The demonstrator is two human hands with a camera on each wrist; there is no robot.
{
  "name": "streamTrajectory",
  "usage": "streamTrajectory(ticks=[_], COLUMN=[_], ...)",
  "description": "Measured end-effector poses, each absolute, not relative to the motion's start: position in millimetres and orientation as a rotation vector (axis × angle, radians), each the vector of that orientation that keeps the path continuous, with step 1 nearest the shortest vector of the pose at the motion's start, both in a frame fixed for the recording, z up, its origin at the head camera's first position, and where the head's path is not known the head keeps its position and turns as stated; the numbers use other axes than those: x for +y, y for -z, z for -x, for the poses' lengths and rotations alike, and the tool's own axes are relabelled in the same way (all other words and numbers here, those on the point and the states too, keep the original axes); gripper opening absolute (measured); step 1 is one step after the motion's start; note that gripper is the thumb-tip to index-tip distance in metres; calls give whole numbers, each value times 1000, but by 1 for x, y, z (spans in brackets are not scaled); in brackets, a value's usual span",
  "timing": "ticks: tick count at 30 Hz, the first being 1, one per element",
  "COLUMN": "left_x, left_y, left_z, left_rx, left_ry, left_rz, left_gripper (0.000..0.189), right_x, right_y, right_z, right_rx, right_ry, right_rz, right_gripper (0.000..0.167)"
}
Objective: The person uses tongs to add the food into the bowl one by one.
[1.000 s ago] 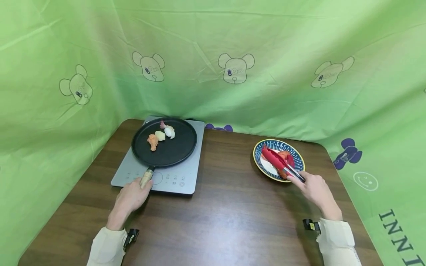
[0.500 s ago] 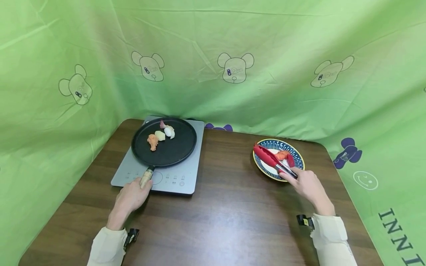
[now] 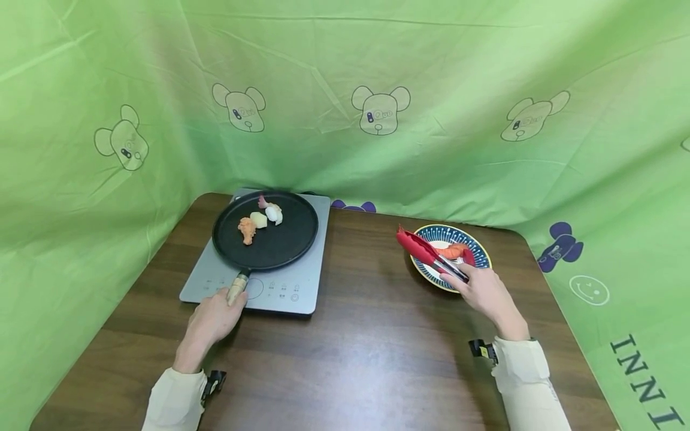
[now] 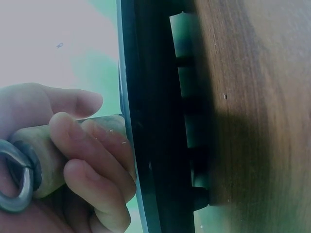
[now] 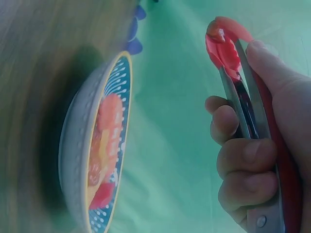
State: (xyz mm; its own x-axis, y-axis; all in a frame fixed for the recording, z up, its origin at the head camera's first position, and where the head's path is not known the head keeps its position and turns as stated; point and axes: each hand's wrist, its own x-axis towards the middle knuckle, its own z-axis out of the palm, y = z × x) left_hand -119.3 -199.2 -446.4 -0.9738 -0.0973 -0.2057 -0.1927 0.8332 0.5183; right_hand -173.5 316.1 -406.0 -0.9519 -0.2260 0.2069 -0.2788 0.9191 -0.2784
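My left hand [image 3: 215,315] grips the wooden handle [image 3: 237,288] of a flat black pan [image 3: 286,245]. In the left wrist view the fingers [image 4: 92,150] curl round this handle, which ends in a metal ring [image 4: 24,179]. On the pan lie a brown drumstick-like piece [image 3: 247,230], a pale yellow piece [image 3: 259,219] and a white piece with a pink tail [image 3: 274,214]. My right hand [image 3: 483,293] holds red-tipped tongs [image 3: 417,246] above the plate's left rim. Between the tips a small orange-brown piece [image 5: 216,33] shows, mostly hidden.
The pan sits on a grey induction cooker [image 3: 302,287] at the table's back left. A blue-patterned plate [image 3: 482,244] at the back right bears an orange-red food piece [image 3: 454,251] and a red one [image 3: 468,257]. Green cloth [image 3: 323,90] hangs behind the wooden table [image 3: 345,359].
My right hand has moved left with the tongs, whose tips went from over the plate to beyond its left rim. The left hand and pan have stayed in place.
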Motion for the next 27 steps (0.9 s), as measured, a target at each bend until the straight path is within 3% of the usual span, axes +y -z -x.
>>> streamTrajectory(ticks=[10,22,27], left_x=[-199,-201,-200], left_y=[449,450,449], left_z=[119,121,121], left_rx=[2860,2865,2853], left_ry=[-825,-823,-823], left_rz=[219,202,216], left_gripper=[53,53,53], right_x=[293,272,264], right_y=[401,398,396], right_z=[179,191,194], right_rx=[-2889,-2764,-2765], right_ry=[-480,-529,-501], right_rz=[-495,-650,-687], right_gripper=[39,20,33])
